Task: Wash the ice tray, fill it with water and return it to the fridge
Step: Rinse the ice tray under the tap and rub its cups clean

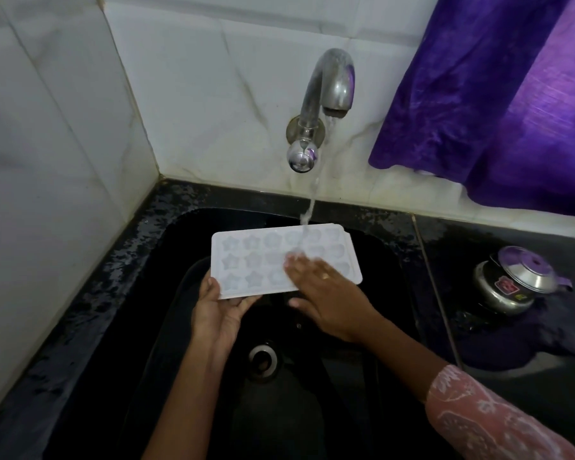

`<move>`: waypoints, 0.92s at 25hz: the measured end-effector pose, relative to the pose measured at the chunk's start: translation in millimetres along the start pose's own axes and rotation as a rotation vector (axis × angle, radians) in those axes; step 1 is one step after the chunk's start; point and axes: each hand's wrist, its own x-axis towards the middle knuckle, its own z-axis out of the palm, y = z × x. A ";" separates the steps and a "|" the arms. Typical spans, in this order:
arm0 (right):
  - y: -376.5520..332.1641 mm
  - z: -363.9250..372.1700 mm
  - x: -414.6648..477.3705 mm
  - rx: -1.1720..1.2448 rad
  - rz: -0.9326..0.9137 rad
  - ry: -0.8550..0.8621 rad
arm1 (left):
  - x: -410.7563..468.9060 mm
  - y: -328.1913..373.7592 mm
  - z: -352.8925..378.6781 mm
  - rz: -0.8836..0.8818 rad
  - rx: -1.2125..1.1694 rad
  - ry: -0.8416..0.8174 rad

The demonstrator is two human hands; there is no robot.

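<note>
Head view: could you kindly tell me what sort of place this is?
Probably a home kitchen: a wall tap runs into a black sink below tiled walls, and a steel pot stands on the counter. An ice tray is being washed there.

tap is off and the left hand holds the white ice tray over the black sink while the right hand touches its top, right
Not quite: the tap is running, not off; the head view shows water falling onto the ice tray. The rest holds: the left hand holds it over the black sink while the right hand touches its top.
</note>
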 end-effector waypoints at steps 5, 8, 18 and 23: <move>17.6 -9.2 -2.9 -0.048 0.268 -0.009 | -3.1 5.9 -4.3 0.029 0.039 0.012; -21.0 -12.1 16.1 0.049 0.146 -0.035 | -4.8 -0.9 0.1 0.007 0.050 0.039; -21.1 -59.6 36.0 -0.069 0.000 0.229 | -9.2 13.2 9.5 -0.041 0.752 -0.056; 2.1 -69.0 51.9 0.420 0.314 0.239 | -16.7 17.9 8.2 0.139 0.770 -0.231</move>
